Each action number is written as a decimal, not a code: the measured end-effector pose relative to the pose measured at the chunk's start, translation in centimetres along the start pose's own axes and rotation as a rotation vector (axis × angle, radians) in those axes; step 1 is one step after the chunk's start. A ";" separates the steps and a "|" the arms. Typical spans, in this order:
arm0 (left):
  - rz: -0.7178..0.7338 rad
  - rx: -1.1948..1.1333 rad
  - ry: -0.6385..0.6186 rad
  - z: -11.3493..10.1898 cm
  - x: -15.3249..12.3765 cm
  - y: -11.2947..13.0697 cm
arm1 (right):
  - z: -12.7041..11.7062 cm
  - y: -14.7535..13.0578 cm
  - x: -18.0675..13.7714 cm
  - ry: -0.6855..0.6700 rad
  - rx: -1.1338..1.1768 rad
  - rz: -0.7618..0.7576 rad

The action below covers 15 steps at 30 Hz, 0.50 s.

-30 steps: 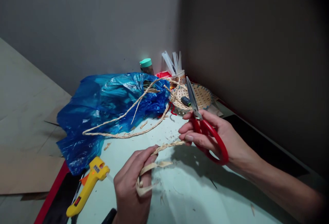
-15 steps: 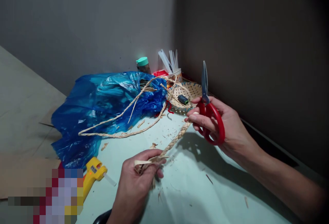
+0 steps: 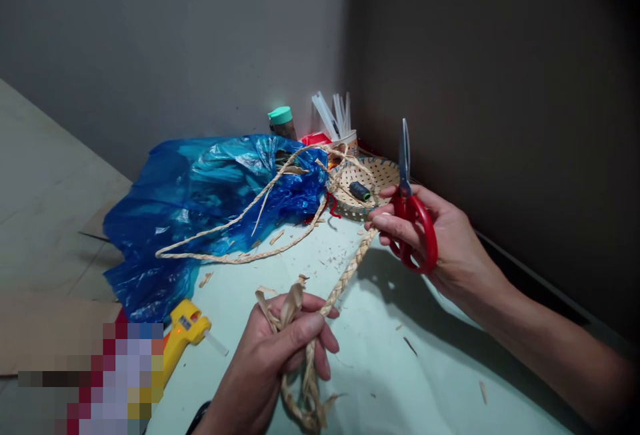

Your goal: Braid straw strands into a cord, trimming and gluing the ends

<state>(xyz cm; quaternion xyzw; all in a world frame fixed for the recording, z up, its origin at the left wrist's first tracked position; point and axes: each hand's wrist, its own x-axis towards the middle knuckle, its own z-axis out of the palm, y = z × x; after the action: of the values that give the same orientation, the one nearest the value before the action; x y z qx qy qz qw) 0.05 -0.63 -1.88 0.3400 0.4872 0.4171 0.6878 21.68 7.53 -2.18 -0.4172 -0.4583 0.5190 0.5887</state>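
Note:
A pale braided straw cord (image 3: 347,278) runs slantwise between my two hands. My left hand (image 3: 287,338) is closed on it, thumb pressed on top, with loose fibre ends above and a looped part of the braid hanging beneath. My right hand (image 3: 425,225) pinches the upper end of the cord between thumb and fingertips. That same hand also carries red-handled scissors (image 3: 420,228), blades pointing up and nearly together, clear of the cord. Another long braided cord (image 3: 240,260) lies looped over the blue plastic bag (image 3: 215,188) and the table.
A woven basket (image 3: 385,175) holding a dark thread spool (image 3: 359,191) stands in the back corner. Behind are a teal-lidded jar (image 3: 283,122) and a cup of glue sticks (image 3: 345,142). A yellow glue gun (image 3: 186,327) lies at front left; straw scraps dot the pale tabletop (image 3: 380,362).
My left hand has turned and shifted its hold on the braid, so loose ends now stand up and a loop hangs below. The right hand has barely moved.

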 end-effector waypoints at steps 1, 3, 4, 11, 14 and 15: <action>-0.002 -0.013 -0.012 -0.2 0.1 -0.1 | 0.0 0.0 0.0 0.006 0.010 0.001; -0.005 -0.044 -0.035 -0.5 0.3 -0.3 | 0.0 0.0 0.1 0.024 0.040 0.009; -0.002 -0.059 -0.041 -0.6 0.4 -0.3 | 0.1 -0.1 0.1 0.034 0.054 0.018; 0.082 -0.048 0.036 0.2 0.7 0.1 | 0.3 -0.8 -0.3 0.093 0.031 0.007; 0.116 -0.058 0.069 0.6 0.7 0.4 | 0.3 -1.0 -0.1 0.128 0.012 0.001; 0.147 -0.048 0.097 0.6 0.8 0.4 | 0.3 -1.0 0.0 0.141 0.012 0.004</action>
<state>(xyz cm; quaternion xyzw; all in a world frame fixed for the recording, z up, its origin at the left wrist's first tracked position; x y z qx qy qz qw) 0.64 0.23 -1.66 0.3377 0.4837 0.4938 0.6389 21.60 7.38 -1.13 -0.4502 -0.4118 0.4921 0.6209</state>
